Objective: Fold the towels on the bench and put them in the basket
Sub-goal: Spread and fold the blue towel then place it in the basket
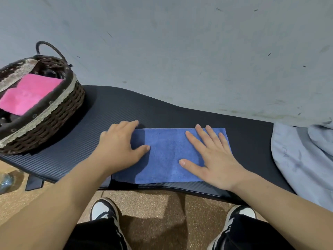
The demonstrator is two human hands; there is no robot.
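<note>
A blue towel [165, 156], folded into a long strip, lies flat across the middle of the black bench [248, 141]. My left hand [119, 143] grips the towel's left end, thumb on top and fingers curled over the edge. My right hand [210, 156] lies flat, fingers spread, pressing on the right half of the towel. A dark wicker basket [54, 121] with a lace-trimmed liner stands at the bench's left end; a folded pink towel [30, 92] lies inside it. A crumpled pale blue towel [304, 156] lies at the bench's right end.
A grey wall [180, 51] rises right behind the bench. My two black-and-white shoes [106, 212] stand on the brown speckled floor below the front edge. A glassy object [6, 180] sits on the floor at the far left.
</note>
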